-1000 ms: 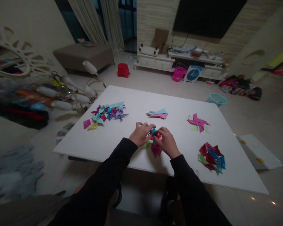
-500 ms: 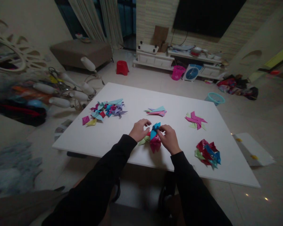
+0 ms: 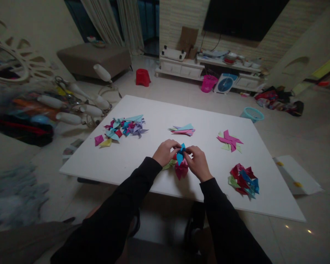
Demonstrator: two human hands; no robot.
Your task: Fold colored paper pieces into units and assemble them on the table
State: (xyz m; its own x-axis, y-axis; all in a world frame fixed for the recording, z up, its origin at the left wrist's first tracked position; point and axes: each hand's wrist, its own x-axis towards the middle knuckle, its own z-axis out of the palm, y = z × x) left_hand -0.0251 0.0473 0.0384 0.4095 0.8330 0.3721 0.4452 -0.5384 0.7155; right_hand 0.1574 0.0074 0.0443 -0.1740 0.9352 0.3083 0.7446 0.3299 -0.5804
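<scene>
Both hands pinch one blue folded-paper piece [image 3: 180, 158]: left hand [image 3: 164, 152] nearly closed at its left edge, right hand [image 3: 198, 163] nearly closed on its right edge, thumb and index in close. Pads partly hidden, so can't tell how hard either squeezes. The piece sits between the fingertips above the near half of the white table [image 3: 151, 109], one point up and away, one down toward the person.

Handling, my read: light pinch, thumb against index right on the crease. Thin paper dents if gripped across a flat face. One side should anchor while the other does the fine work; pulling both ways at once risks opening the folds or tearing a tip. Even pressure, points lined up before creasing hard.

Just below the piece: crimson folded paper [image 3: 181, 170], with light green folded paper [image 3: 169, 165] beside it. Can't tell if blue touches crimson. Wrists want to stay high so sleeves and palms don't flatten these.

Further out: pointed paper stack [image 3: 183, 129] beyond the hands, mixed origami pile [image 3: 126, 128] to the left, magenta crossed strips [image 3: 230, 141] and red-blue-green paper cluster [image 3: 244, 179] to the right. All well apart from the fingers.
</scene>
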